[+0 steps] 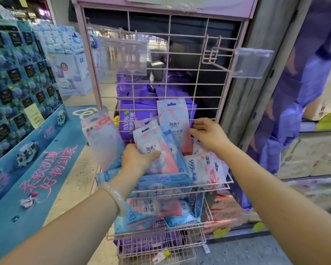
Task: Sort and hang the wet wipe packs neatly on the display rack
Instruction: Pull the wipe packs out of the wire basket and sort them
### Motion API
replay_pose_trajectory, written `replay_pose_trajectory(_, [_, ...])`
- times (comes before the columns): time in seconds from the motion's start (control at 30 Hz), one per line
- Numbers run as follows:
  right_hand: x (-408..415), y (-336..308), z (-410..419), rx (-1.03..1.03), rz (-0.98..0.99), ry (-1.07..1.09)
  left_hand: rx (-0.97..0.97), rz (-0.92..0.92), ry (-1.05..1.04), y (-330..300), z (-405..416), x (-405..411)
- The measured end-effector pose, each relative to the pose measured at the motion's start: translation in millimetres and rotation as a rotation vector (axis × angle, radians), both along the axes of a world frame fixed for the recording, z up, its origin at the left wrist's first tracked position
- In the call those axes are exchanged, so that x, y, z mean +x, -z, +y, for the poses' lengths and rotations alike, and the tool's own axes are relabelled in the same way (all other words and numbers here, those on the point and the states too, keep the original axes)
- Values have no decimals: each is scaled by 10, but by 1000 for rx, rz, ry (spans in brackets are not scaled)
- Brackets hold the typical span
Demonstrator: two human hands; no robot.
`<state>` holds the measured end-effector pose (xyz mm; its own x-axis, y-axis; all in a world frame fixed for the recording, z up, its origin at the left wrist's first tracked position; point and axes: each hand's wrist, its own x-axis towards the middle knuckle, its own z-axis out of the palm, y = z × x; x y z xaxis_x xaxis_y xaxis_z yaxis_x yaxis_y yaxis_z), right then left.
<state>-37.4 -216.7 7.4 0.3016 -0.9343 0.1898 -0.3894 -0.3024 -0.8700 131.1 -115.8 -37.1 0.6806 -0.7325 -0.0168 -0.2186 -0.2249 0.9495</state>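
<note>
A pink wire display rack (199, 69) stands in front of me. My left hand (137, 159) grips a pink-and-white wet wipe pack (153, 146) and holds it tilted over the upper wire basket (228, 183). My right hand (206, 133) pinches the right edge of a second, upright pack (175, 119) against the rack's grid. A third pack (101, 136) hangs at the rack's left side. Several more packs (203, 169) lie loose in the upper basket, and others fill the lower basket (208, 222).
Two hooks carry clear price-tag holders, one at upper left (130, 58) and one at upper right (252, 63). Purple packages (128, 119) sit behind the grid. A blue display stand (21, 77) fills the left side, a grey pillar (256, 83) the right.
</note>
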Motion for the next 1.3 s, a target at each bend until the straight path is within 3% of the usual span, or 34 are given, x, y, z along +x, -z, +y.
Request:
replay_pose_trajectory(0.1, [191,2,-13,-10,44,-40,-76,173,63,24,39,54])
replay_pose_trajectory(0.23, [270,38,-5,-5,196,-52,-96,270,229,27,116,137])
replay_pose_trajectory(0.33, [235,-106,49,-288,248,-20,-170,235,263,-51,177,149])
replay_pose_trajectory(0.4, [157,-298,62,-435,136,91,-277,318,251,-182,199,168])
replay_pose_trajectory(0.5, [71,-543,129,-244,-178,29,-429,551,295,-415,204,195])
replay_pose_trajectory(0.6, [229,-475,320,-98,-60,-142,-457,653,403,-534,192,105])
replay_pose_trajectory(0.67, [367,-356,444,-6,-26,-206,-413,621,411,-521,198,37])
replay_pose_trajectory(0.77, [416,-286,533,217,-195,-282,-385,580,272,-483,261,134])
replay_pose_trajectory(0.8, [391,-258,547,208,-168,-309,-385,588,214,-475,291,220])
replay_pose_trajectory(0.9, [319,-53,615,-86,372,-506,-391,646,130,-469,401,468])
replay_pose_trajectory(0.97, [334,147,699,-134,736,-642,-400,651,95,-472,480,573])
replay_pose_trajectory(1.07, [387,320,752,-236,904,-637,-392,613,69,-433,604,645])
replay_pose_trajectory(1.17, [313,331,653,-169,739,-591,-390,623,67,-385,730,680])
replay_pose_trajectory(1.3, [207,253,525,-37,240,-344,-453,732,62,-358,795,743])
